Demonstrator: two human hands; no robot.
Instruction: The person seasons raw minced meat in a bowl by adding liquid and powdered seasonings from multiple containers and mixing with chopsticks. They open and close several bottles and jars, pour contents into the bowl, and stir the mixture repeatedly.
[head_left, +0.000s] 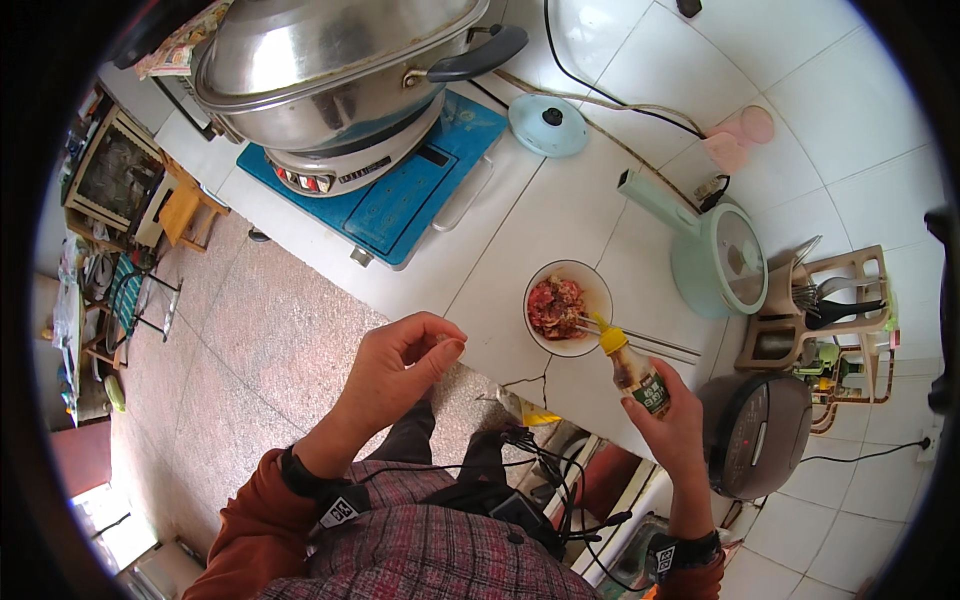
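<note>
My right hand [668,418] is wrapped round a small seasoning bottle [627,368] with a dark label and a yellow pointed cap. The bottle leans left, its tip by the rim of a white bowl [598,284]. Chopped raw red meat [556,306] lies in that bowl. A pair of metal chopsticks [650,342] rests with its tips in the bowl, and its other ends reach right past the bottle. Left of the bowl, over the counter's front edge, my left hand [405,362] is raised with thumb and fingers pinched together; whatever they hold, if anything, is too small to name.
A large steel electric pot [330,110] stands on a blue stove [400,210] at the far left. A light-blue lid [548,125] lies beside it. To the right are a green saucepan [700,262], a utensil rack [790,325] and a dark rice cooker [757,435]. Cables [570,480] hang at my waist.
</note>
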